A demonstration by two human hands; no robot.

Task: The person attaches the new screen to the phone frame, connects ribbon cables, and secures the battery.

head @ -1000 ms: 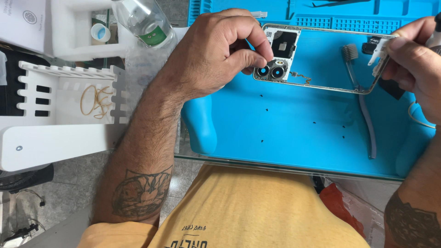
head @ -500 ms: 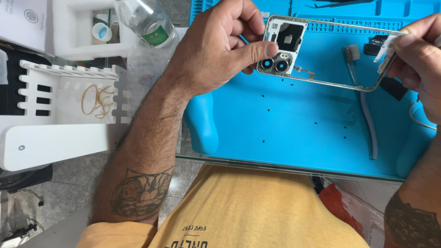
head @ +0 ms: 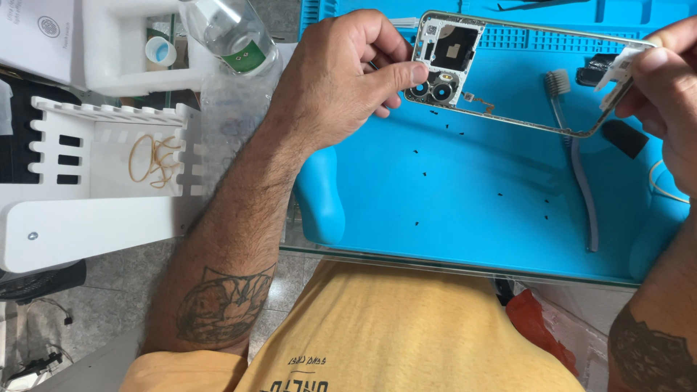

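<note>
A bare phone mid-frame [head: 508, 120], a thin metal rim with a white camera block [head: 444, 62] and two round lenses at one end, is held above the blue work mat [head: 465, 210]. My left hand [head: 341, 76] pinches the camera end between thumb and fingers. My right hand [head: 664, 101] grips the opposite end together with a small white part [head: 618, 69]. Several tiny dark screws [head: 425, 174] lie loose on the mat below the frame.
A toothbrush [head: 577, 160] lies on the mat under the frame, with black parts [head: 624, 138] beside it. At the left stand a white slotted rack [head: 109, 167] holding rubber bands [head: 154, 160], a clear plastic bottle [head: 229, 33] and a white foam tray [head: 120, 62].
Both hands have lifted the phone frame and tilted it, carrying it a little farther from me. The camera end now sits higher in view.
</note>
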